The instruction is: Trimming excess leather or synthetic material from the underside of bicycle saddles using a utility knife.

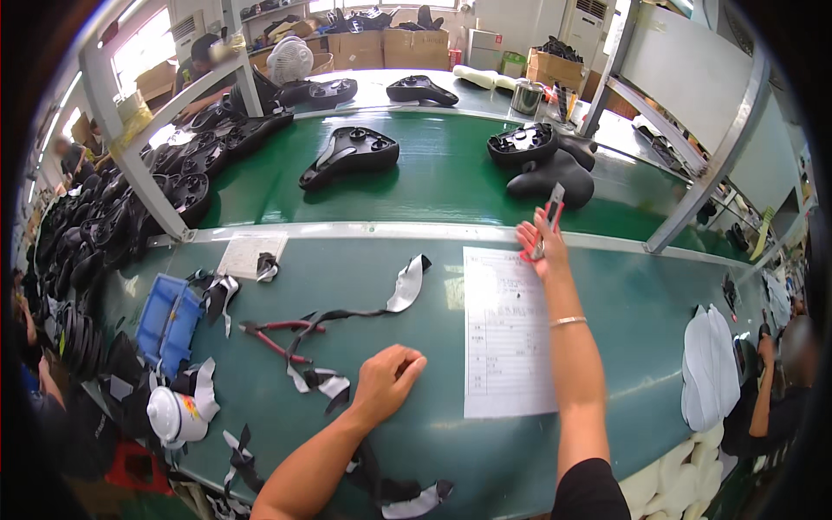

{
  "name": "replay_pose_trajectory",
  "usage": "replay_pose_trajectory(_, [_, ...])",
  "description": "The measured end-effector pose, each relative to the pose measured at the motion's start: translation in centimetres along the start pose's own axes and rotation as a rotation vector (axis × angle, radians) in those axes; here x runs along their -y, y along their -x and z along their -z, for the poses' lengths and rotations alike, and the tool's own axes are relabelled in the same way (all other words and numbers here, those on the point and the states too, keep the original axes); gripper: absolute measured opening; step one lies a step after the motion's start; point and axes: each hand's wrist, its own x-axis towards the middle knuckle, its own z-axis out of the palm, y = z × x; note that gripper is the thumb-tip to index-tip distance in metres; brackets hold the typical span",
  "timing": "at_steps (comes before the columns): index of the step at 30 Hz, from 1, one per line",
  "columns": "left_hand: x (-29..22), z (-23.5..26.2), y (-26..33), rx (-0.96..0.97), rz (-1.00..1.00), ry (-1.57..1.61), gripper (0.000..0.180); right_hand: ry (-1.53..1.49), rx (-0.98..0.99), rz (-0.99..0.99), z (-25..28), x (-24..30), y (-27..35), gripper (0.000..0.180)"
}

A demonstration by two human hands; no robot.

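My right hand [546, 250] reaches over the far edge of the green table, holding a red-and-silver utility knife [551, 215] that points up and away. Just beyond it, a black bicycle saddle [559, 180] rests on the green belt beside another upturned saddle [523, 143]. Under my right forearm lies a printed paper sheet [498, 347]. My left hand [388, 381] is curled closed near the table's middle, with no object showing in it. Beside it are red-handled pincers [282, 338] and a black-and-white offcut strip [406, 286].
Left on the table stand a blue tray [169, 322] and a white enamel mug [176, 416]. A stack of grey-white pieces [709, 368] lies at the right. Metal frame posts [130, 165] rise at both sides. Saddles pile up at far left; other people work at both sides.
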Motion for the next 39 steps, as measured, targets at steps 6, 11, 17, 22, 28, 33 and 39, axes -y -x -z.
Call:
replay_pose_trajectory(6, [0.3,1.6,0.1,0.051,0.010,0.041,0.012,0.832,-0.078,0.526,-8.6,-5.1,-13.1,0.040])
replay_pose_trajectory(11, [0.1,2.0,-0.3,0.070,0.056,0.067,0.010,0.922,-0.422,0.239,-10.8,-3.4,-20.3,0.034])
replay_pose_trajectory(17, [0.0,1.4,-1.2,0.014,0.055,0.111,0.009,0.800,-0.181,0.343,-9.9,-3.9,-17.0,0.030])
replay_pose_trajectory(22, [0.3,2.0,-0.7,-0.046,0.174,0.191,0.009,0.326,0.186,0.035,-10.0,-3.9,1.9,0.023])
replay_pose_trajectory(28, [1.4,3.6,-1.1,-0.002,0.335,1.332,0.072,0.591,0.523,-0.318,-5.0,-1.0,25.1,0.023])
replay_pose_trajectory(33, [-0.9,7.2,1.5,-0.058,0.558,1.015,0.054,0.740,0.586,-0.353,-2.6,0.8,32.0,0.045])
replay_pose_trajectory(39, [-3.0,12.4,4.0,0.030,0.639,0.817,0.049,1.285,0.821,0.549,-3.4,2.2,31.8,0.059])
